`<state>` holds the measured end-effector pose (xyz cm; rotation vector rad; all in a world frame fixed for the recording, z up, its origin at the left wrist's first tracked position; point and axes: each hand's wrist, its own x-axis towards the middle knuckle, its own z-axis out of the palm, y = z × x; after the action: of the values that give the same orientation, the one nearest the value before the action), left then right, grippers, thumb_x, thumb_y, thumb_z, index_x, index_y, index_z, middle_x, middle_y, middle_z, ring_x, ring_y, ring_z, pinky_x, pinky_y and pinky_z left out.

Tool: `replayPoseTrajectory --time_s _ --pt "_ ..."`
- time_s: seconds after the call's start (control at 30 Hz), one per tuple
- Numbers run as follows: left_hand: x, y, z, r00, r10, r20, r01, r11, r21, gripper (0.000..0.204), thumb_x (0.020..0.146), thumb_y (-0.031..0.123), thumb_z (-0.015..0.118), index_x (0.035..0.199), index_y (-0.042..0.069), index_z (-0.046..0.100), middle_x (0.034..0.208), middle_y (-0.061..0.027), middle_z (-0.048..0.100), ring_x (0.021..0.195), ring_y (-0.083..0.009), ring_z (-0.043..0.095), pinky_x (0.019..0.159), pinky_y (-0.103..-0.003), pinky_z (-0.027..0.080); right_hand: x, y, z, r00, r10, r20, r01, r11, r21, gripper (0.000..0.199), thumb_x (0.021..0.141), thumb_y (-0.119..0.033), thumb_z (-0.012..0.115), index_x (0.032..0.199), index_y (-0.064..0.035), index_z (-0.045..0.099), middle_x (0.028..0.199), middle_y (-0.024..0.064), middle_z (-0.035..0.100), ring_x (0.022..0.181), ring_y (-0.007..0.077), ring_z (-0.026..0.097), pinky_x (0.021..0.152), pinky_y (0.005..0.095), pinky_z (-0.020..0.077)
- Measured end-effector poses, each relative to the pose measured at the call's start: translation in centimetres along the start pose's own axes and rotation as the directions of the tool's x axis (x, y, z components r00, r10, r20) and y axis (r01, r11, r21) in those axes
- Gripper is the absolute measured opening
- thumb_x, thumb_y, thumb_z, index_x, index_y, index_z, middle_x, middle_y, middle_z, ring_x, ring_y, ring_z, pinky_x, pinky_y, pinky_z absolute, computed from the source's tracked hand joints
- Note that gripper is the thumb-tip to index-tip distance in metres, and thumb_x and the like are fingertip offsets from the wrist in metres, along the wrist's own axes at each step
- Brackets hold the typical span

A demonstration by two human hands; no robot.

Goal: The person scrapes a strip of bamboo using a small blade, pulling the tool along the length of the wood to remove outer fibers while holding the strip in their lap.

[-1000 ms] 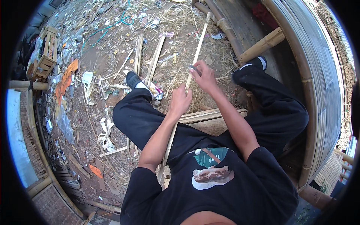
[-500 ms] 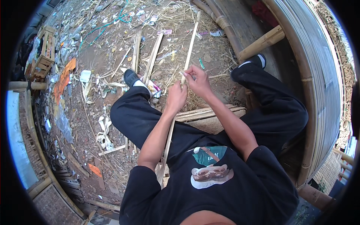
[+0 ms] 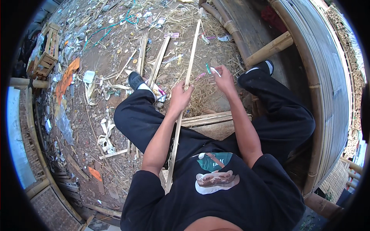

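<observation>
A long, pale bamboo strip (image 3: 193,50) runs from the far ground toward my body, crossing my lap. My left hand (image 3: 180,97) is closed around it near its middle, and its near end lies by my left side. To the right and apart from the strip, my right hand (image 3: 224,81) pinches a short, thin white piece (image 3: 216,72) whose kind I cannot make out. Below my hands, a bundle of split bamboo (image 3: 210,118) lies across between my legs.
More split bamboo strips (image 3: 158,61) lie by my left foot. Straw, scraps and an orange sheet (image 3: 66,82) litter the ground. A wooden crate (image 3: 49,49) stands at the far left. A bamboo-framed bench (image 3: 314,96) runs along my right, with a crossbar (image 3: 269,49).
My right hand has moved off the bamboo strip to the right, carrying the white piece. My left hand keeps its hold on the strip at nearly the same place.
</observation>
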<state>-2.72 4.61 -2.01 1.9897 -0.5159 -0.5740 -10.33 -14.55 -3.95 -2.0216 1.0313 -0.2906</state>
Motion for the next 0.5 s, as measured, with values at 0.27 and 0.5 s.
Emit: replayPoseTrajectory --time_s 0.27,0.5 --pt "-0.3 -1.1 -0.1 0.909 -0.238 0.343 0.366 0.848 -0.383 0.029 0.084 0.014 0.065 0.111 0.005 0.057 0.064 -0.0005 0.05 0.042 -0.0067 0.041 0.038 -0.022 0.031 -0.4 -2.5 1.0 0.967 -0.05 0.251 -0.092 0.848 0.521 0.026 0.091 -0.009 0.062 0.117 -0.0076 0.064 0.078 0.0037 0.067 0.057 0.005 0.055 0.051 0.0217 0.0437" --pt "-1.3 1.7 -0.9 0.835 -0.204 0.512 0.471 0.745 -0.472 0.029 0.09 0.014 0.059 0.117 0.008 0.052 0.061 -0.0042 0.054 0.036 -0.0091 0.044 0.033 -0.022 0.034 0.1 -2.8 1.6 0.969 -0.099 0.224 -0.027 0.865 0.501 0.033 0.094 -0.007 0.056 0.125 -0.0158 0.063 0.073 0.0003 0.065 0.054 0.0032 0.052 0.047 0.0208 0.0421"
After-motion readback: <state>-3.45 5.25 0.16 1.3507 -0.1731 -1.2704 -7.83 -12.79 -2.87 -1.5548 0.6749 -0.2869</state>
